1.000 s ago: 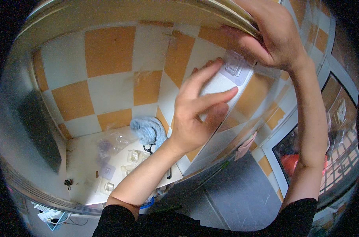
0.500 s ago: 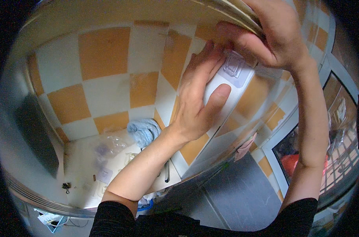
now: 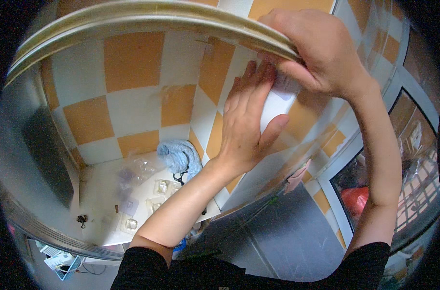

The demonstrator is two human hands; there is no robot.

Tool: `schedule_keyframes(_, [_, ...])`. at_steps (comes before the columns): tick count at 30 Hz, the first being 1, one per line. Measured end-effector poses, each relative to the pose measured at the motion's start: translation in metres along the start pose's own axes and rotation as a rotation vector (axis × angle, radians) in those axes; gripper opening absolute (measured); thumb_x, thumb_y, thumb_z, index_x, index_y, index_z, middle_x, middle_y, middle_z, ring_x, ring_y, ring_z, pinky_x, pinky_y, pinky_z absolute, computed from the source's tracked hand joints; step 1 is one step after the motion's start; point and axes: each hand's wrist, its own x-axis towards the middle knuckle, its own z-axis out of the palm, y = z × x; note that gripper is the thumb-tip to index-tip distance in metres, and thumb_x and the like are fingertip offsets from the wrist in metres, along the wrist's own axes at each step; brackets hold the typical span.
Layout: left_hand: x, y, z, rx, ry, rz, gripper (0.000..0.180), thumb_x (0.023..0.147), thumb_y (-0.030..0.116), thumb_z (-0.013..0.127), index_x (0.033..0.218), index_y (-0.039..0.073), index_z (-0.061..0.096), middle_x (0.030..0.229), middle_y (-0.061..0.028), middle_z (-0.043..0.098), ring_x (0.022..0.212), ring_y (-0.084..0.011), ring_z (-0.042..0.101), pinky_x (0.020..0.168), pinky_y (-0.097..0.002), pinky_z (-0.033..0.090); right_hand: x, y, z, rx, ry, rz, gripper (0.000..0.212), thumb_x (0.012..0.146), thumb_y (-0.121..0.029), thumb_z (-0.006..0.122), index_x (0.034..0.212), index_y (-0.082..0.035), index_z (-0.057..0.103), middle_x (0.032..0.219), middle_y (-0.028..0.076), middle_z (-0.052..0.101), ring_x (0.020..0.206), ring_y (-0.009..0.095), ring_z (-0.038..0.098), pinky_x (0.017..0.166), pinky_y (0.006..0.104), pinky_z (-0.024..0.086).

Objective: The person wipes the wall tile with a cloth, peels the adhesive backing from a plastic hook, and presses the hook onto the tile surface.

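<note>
My left hand lies against a smooth white piece at the tiled wall's corner, its fingers stretched upward and thumb held apart. Just beyond that thumb, a clear, lavender-tinted square plastic mount sits on the white piece, partly covered by my hands. My right hand is curled round the end of a curved, pale metal-looking rim overhead. Its thumb passes beneath the rim, close to the mount. Whether the right fingertips touch the white piece is hidden.
Below on a white shelf lie a light blue towel, crumpled clear plastic, several small clear plastic pieces and a black binder clip. A framed glass window stands at right, with a red bag behind it.
The overhead rim now shows lower and more fully in the picture. My right hand has shifted left and down over the mount, covering more of it. My left hand stays against the white piece.
</note>
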Motion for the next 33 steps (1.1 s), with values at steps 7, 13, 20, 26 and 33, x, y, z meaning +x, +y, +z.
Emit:
schedule_keyframes(7, [-0.004,0.007,-0.005,0.09,-0.035,-0.079,0.069,0.094,0.037,0.06,0.148,-0.001,0.04,0.148,-0.0262,0.044,0.143,-0.0433,0.036,0.116,-0.0549,0.027,0.0,-0.013,0.0,-0.073,-0.029,0.068,0.033,0.087,-0.03,0.069,0.108,-0.006,0.064,0.089,0.014,0.066,0.084,0.036,0.063,0.076,0.0426,0.05])
schedule_keyframes(13, [-0.01,0.006,-0.008,0.09,-0.037,-0.014,0.07,0.094,0.035,0.062,0.15,0.0,0.038,0.154,-0.0243,0.039,0.144,-0.0427,0.034,0.116,-0.0529,0.028,-0.002,-0.007,0.001,-0.061,-0.037,0.038,0.041,0.087,-0.037,0.069,0.116,-0.007,0.063,0.095,0.013,0.069,0.093,0.031,0.068,0.092,0.0455,0.05])
schedule_keyframes(20, [-0.015,0.008,-0.019,0.136,-0.081,-0.02,0.08,0.088,0.039,0.069,0.151,0.0,0.036,0.155,-0.0249,0.036,0.144,-0.0447,0.032,0.117,-0.053,0.026,-0.026,-0.026,-0.016,-0.158,0.107,0.162,0.042,0.093,-0.037,0.064,0.122,-0.007,0.062,0.111,0.016,0.068,0.109,0.033,0.063,0.107,0.0501,0.038])
schedule_keyframes(26, [0.01,-0.008,-0.017,0.123,-0.055,0.016,0.092,0.079,0.048,0.073,0.15,0.001,0.037,0.154,-0.0301,0.034,0.143,-0.0464,0.033,0.117,-0.0553,0.026,-0.073,-0.068,0.017,-0.267,0.382,0.245,0.033,0.083,-0.019,0.072,0.116,-0.019,0.071,0.11,0.008,0.069,0.104,0.03,0.066,0.089,0.0437,0.05])
schedule_keyframes(33, [0.008,-0.008,-0.009,0.141,-0.005,-0.004,0.09,0.075,0.046,0.076,0.148,0.005,0.043,0.152,-0.0311,0.035,0.138,-0.05,0.036,0.114,-0.0548,0.03,-0.102,-0.093,0.096,-0.217,0.539,0.423,0.037,0.086,-0.022,0.067,0.123,-0.02,0.067,0.133,0.012,0.057,0.125,0.035,0.054,0.105,0.0508,0.044])
